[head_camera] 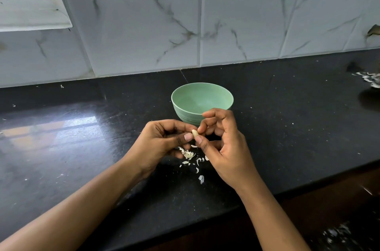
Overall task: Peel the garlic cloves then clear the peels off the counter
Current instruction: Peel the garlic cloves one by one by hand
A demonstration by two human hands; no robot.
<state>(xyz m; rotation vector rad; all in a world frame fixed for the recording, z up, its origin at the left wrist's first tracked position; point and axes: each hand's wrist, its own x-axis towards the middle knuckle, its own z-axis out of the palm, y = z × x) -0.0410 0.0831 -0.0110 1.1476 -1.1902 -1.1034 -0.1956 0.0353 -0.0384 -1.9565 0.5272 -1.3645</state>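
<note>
From the head camera, the left hand (162, 139) and the right hand (222, 144) are meeting above the black worktop (82, 148), both pinching one garlic clove (194, 133) between thumb and fingertips. The clove is sitting just in front of a green bowl (202, 102). Loose peels (190, 157) are lying scattered on the worktop beneath the hands, and more peels (370, 79) are lying far right.

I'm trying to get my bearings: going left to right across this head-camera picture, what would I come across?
Window ledge → left hand → garlic clove, pinched by both hands → right hand → heap of garlic peels at the far right.
</note>
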